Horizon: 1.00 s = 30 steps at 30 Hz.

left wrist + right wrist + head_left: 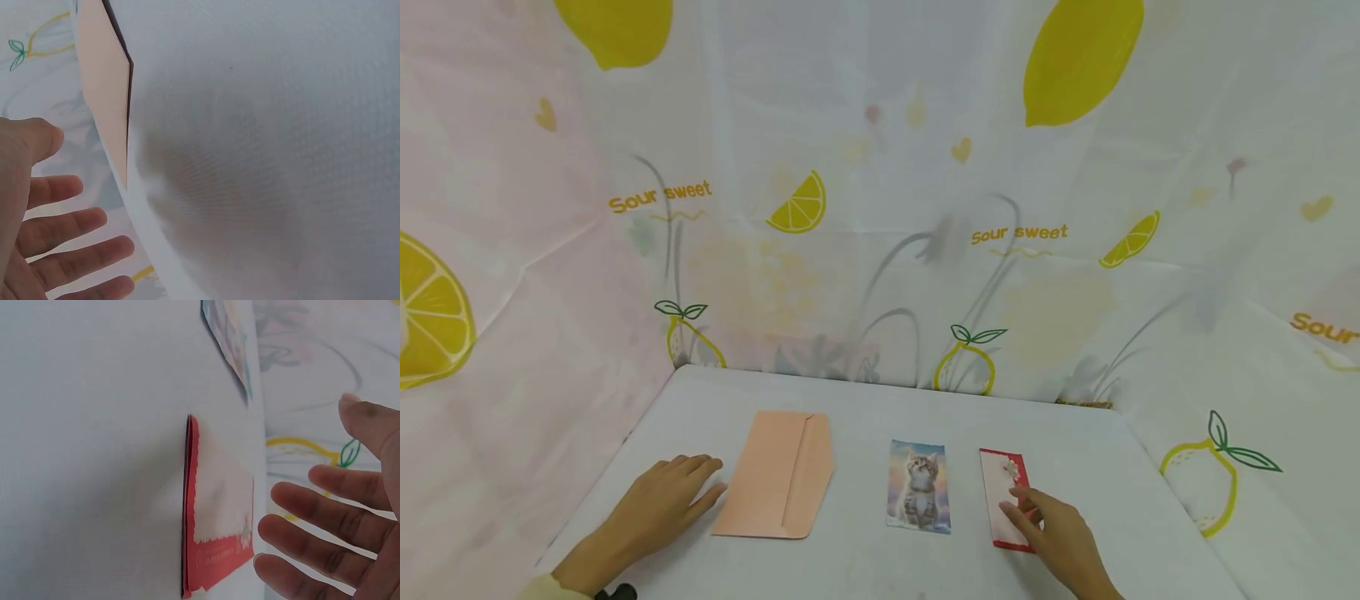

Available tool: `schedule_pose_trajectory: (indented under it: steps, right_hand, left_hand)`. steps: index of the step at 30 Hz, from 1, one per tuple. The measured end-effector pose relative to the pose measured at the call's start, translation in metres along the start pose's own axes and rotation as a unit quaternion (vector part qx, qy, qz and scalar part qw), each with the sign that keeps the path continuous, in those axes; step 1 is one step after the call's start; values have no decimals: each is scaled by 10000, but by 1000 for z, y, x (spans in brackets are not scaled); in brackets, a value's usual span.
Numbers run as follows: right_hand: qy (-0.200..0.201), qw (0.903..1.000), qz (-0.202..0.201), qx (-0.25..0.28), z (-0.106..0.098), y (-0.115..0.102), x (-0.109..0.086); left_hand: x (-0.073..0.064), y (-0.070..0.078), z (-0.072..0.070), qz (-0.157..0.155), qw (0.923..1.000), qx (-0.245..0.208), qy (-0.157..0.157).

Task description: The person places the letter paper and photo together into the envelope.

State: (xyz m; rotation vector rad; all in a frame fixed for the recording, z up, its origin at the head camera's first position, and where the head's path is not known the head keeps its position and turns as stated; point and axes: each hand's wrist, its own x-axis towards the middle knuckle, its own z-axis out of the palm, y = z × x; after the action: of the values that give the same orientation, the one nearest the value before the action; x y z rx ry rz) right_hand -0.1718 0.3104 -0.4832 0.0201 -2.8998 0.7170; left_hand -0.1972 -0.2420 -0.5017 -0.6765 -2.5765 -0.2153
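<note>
A peach-coloured envelope point(763, 479) lies on the white table, its flap folded along the right side. My left hand point(658, 504) hovers just left of it; in the left wrist view the spread fingers point(75, 225) hold nothing. Right of the envelope lies a picture card point(919, 487) of a kitten against a pastel sky. Farther right is a red-edged folded card point(996, 492) with a pale front. My right hand point(1060, 533) overlaps its right side in the head view. The right wrist view shows relaxed, slightly bent fingers point(312, 550) above the card, gripping nothing.
The white table point(865, 408) reaches back to a hanging cloth point(850, 275) printed with lemons and lettering. This cloth also closes in the left and right sides. A small black object point(621, 592) shows beneath my left wrist.
</note>
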Motion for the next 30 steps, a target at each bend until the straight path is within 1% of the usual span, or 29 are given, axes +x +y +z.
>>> schedule_pose_trajectory:
  steps: [5, 9, 13, 16, 20, 23, 28, 30]
  right_hand:
    - [-171, 9991, 133, 364, 11, -7, 1]
    - [-277, 9971, 195, 675, 18, -15, 1]
    - [-239, 9963, 43, 826, 23, -20, 3]
    - [-247, 9938, -123, 1080, 28, -23, 5]
    - [-326, 9904, -316, 1309, 35, -30, 8]
    - [-302, 9900, -464, 1298, 41, -38, 11]
    - [-323, 9885, -688, 1307, 51, -52, 16]
    - [-360, 9873, -772, 1342, 55, -57, 17]
  left_hand:
    - [-1, 2, 2, 82, 10000, -27, -12]
    - [0, 4, 5, 136, 9999, 1, 76]
    - [0, 6, 7, 75, 9999, -65, 91]
    - [1, 7, 7, 29, 9999, -154, 72]
    - [3, 8, 9, 78, 9997, -194, 146]
    - [5, 9, 10, 74, 9997, -202, 143]
    - [5, 11, 10, -74, 9997, -212, 57]
    - [5, 11, 11, -96, 9997, -227, 68]
